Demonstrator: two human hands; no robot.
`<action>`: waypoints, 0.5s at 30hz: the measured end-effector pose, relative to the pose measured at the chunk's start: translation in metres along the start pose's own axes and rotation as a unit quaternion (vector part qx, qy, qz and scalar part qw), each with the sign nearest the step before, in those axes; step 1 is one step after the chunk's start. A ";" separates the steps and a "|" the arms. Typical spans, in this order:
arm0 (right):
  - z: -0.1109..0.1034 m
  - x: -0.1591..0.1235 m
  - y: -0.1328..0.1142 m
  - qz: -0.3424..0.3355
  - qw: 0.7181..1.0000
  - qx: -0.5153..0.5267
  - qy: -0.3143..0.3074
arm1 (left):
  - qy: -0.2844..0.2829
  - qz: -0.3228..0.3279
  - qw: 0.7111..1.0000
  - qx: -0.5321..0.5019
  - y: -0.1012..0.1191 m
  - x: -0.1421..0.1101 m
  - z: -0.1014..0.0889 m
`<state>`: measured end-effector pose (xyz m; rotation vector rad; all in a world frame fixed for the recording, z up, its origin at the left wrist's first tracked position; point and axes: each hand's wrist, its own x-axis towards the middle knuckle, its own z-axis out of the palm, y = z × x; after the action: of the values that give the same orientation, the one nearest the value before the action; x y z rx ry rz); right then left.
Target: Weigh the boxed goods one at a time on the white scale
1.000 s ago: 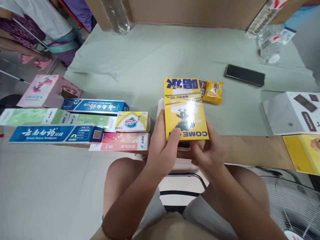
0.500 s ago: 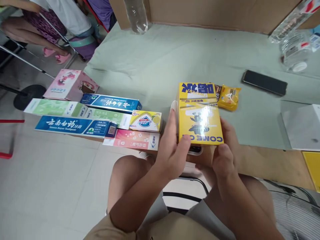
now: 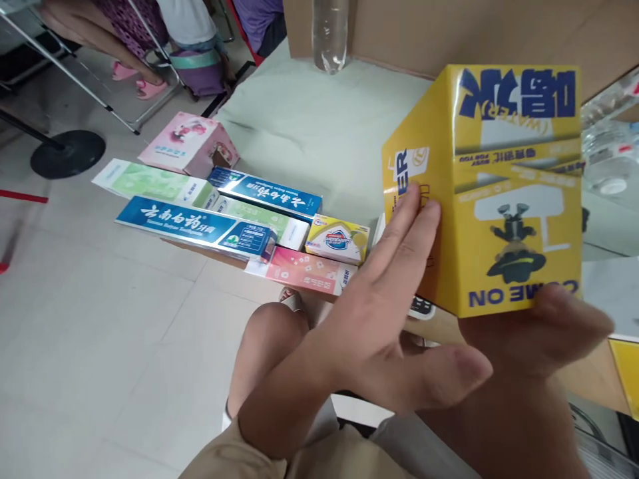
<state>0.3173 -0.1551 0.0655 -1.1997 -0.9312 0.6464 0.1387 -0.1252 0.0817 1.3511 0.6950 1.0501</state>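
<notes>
A yellow cardboard box [image 3: 524, 179] printed with "COME ON" and "WATER" upside down is held up close before me. My right hand [image 3: 544, 332] grips its lower right part, thumb on the front face; its other fingers are hidden behind. The stretched fingers of my left hand [image 3: 394, 326] lie flat along the box's left side, its thumb apart from the box. Left of my hands lie a yellow Safeguard soap box [image 3: 338, 238], a pink toothpaste box [image 3: 302, 269], blue toothpaste boxes [image 3: 192, 225], green-and-white cartons [image 3: 150, 181] and a pink box [image 3: 187, 141].
A clear plastic bottle [image 3: 329, 36] stands at the back beside a cardboard wall [image 3: 389, 33]. More clear bottles [image 3: 612, 156] are at the right, partly behind the yellow box. A green cloth [image 3: 324, 120] covers the table. Another person's legs [image 3: 100, 40] show at upper left.
The yellow box has come up nearer the camera and to the right, turned so its left side shows. My left thumb has left its front face. The view has shifted.
</notes>
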 end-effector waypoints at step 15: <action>0.166 0.206 0.123 0.003 0.953 -0.134 -0.272 | 0.395 0.014 0.899 0.190 -0.027 -0.008 -0.176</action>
<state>0.2802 0.1298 0.0142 -1.2846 -1.5172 0.9007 -0.0160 -0.0539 0.0300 1.2273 1.5508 1.5595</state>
